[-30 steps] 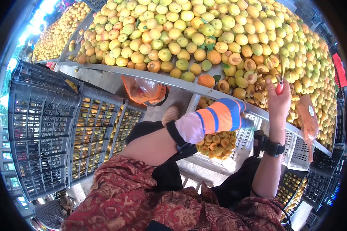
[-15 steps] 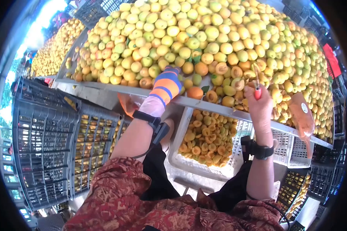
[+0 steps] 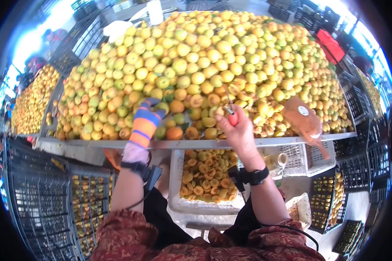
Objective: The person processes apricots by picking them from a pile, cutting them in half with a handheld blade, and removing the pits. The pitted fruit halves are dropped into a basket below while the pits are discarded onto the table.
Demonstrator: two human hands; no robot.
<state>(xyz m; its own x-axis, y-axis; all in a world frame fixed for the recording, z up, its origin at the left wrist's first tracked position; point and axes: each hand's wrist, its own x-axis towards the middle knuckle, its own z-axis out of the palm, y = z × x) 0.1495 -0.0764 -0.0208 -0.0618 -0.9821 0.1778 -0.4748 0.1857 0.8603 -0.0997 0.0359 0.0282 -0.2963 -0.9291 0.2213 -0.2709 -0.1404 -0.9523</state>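
Observation:
My left hand (image 3: 145,124), in an orange and blue striped glove, is at the near side of a big heap of apricots (image 3: 191,65). Its fingers curl round a greenish-yellow apricot (image 3: 162,108) at the heap's edge. In my right hand (image 3: 239,130) is a small knife (image 3: 233,118) with a red handle, its thin blade pointing up and away over the fruit. Cut apricot halves (image 3: 197,101) lie around the blade side and to the right. Beneath the table edge, a white crate (image 3: 175,191) holds many pitted halves (image 3: 209,174).
A metal table rim (image 3: 191,144) runs between me and the heap. An orange-brown plastic bag (image 3: 302,119) lies on the fruit at right. Black crates (image 3: 37,191) stand at left, and more black crates (image 3: 357,169) at right. A white basket (image 3: 320,158) sits below the rim.
The camera view has shifted, so heap and hands appear further left and lower. My left fingers now show beside the greenish apricot. The knife remains in my right hand.

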